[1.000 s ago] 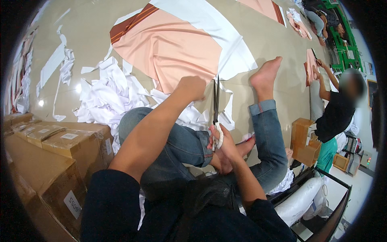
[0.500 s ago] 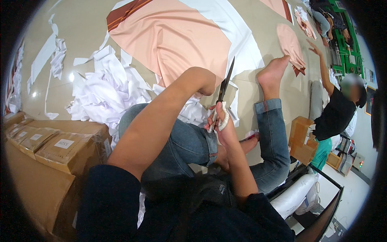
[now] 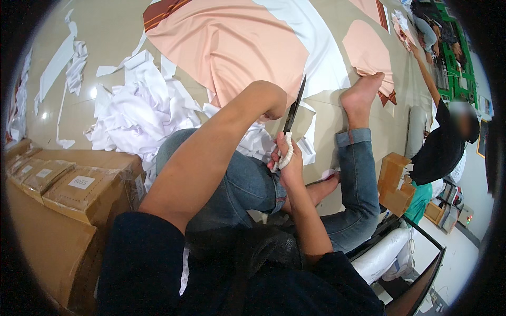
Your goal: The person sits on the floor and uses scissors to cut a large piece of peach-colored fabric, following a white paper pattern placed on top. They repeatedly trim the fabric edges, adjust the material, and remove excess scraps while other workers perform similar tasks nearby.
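Note:
My right hand is closed around the handles of a pair of scissors, wrapped in white cloth. Their long dark blades point away from me, beside the edge of a large peach cloth. At that cloth's near edge my left hand is bent down at the wrist, and its fingers are hidden. White cloth shows along the right side of the peach one, and a dark red striped band runs along its far left corner.
Crumpled white cloth scraps lie left of my knees. Cardboard boxes stand at the left. A smaller peach piece lies beyond my right foot. At the right, a person reaches an arm forward near another box.
The smaller peach piece now lies wider and flatter. The other person's arm has moved farther forward. My left hand has risen slightly in the picture; the scissors remain in my right hand.

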Motion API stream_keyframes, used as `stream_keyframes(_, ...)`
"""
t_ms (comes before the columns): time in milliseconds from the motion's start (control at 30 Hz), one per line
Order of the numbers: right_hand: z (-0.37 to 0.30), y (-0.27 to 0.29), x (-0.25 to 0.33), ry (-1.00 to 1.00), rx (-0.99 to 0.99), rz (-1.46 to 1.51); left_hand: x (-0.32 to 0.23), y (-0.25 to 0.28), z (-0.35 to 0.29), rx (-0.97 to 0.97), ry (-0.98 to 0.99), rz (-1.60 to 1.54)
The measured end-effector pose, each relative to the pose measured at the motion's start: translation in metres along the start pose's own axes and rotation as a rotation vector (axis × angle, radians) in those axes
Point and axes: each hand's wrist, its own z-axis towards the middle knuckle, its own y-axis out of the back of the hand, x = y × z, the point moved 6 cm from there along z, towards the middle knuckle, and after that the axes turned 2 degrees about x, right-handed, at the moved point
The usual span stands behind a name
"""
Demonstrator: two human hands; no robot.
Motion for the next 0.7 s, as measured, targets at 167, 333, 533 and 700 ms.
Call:
stream_keyframes(167, -0.009, 0.006, 0.004, 0.001, 0.011, -0.027, 0.004, 0.000, -0.001, 0.015, 0.057, 0.022)
stream_keyframes(333, 0.011, 0.004, 0.015, 0.008, 0.054, 0.017, 0.004, -0.001, 0.000, 0.055, 0.058, 0.013)
stream_keyframes(533, 0.017, 0.005, 0.015, 0.049, 0.031, -0.152, 0.013, -0.005, 0.009, 0.038, 0.087, -0.018)
stream_keyframes(700, 0.035, 0.014, 0.030, 0.032, 0.091, -0.055, 0.013, -0.009, 0.015, 0.064, 0.104, -0.035)
